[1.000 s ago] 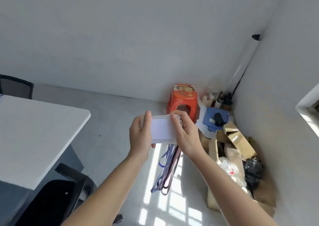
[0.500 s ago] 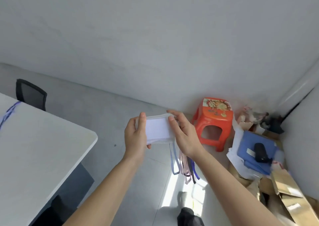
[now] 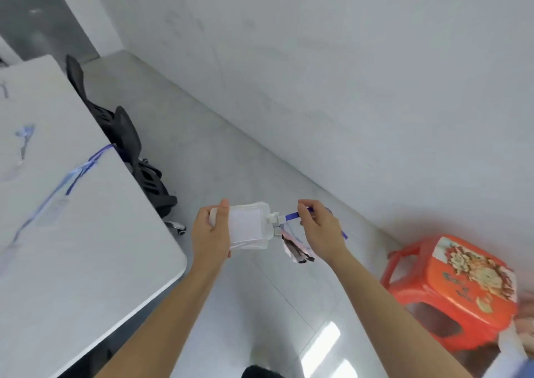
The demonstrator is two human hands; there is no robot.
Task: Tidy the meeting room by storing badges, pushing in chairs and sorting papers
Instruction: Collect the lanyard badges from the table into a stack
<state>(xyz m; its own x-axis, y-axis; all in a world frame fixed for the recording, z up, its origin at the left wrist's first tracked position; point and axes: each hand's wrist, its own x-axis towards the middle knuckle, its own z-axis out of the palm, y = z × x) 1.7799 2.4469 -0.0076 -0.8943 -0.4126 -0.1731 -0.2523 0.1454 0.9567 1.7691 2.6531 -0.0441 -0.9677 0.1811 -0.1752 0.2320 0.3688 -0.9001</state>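
Observation:
My left hand (image 3: 212, 234) grips a stack of clear badge holders (image 3: 250, 226) with white cards, held in the air over the floor. My right hand (image 3: 320, 230) pinches a blue lanyard (image 3: 291, 216) that runs from the white clip at the stack's right end. More lanyards (image 3: 297, 249), pink and dark, hang below the clip. On the white table (image 3: 72, 233) at the left lies another badge with a blue lanyard (image 3: 75, 172), and a further one sits blurred near the far left. Two black chairs (image 3: 133, 152) stand at the table's far edge.
An orange plastic stool (image 3: 462, 288) with a flower print stands on the floor at the right, by the white wall. Grey tiled floor lies between the table and the wall. Blurred clutter shows at the bottom right corner.
The view has swung left, so the stool and clutter slid right and more of the table shows. My right hand left the badge stack's edge and now pinches the blue lanyard.

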